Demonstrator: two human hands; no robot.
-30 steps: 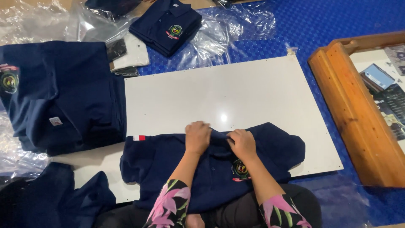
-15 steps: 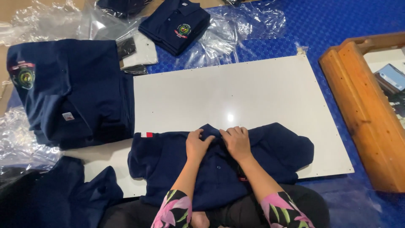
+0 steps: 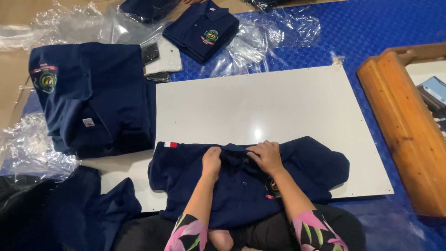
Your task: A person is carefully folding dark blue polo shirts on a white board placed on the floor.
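I see the navy polo shirt (image 3: 241, 186) lying flat at the near edge of the white board (image 3: 278, 107). The left hand (image 3: 212, 160) presses on its collar area, fingers curled onto the cloth. The right hand (image 3: 265, 155) pinches the collar fabric, fingers closed on it. A stack of navy shirts (image 3: 93, 97) sits left. A folded shirt (image 3: 202, 30) lies far on clear plastic bags (image 3: 260, 42). A wooden frame (image 3: 404, 125) stands right.

I see matt navy knit cloth polo shirt (image 3: 241, 186), smooth semi-glossy white board (image 3: 278, 107) with glare spot, crinkly shiny clear plastic bags (image 3: 260, 46), varnished glossy wood frame (image 3: 399, 121), textured blue floor mat (image 3: 381, 23)
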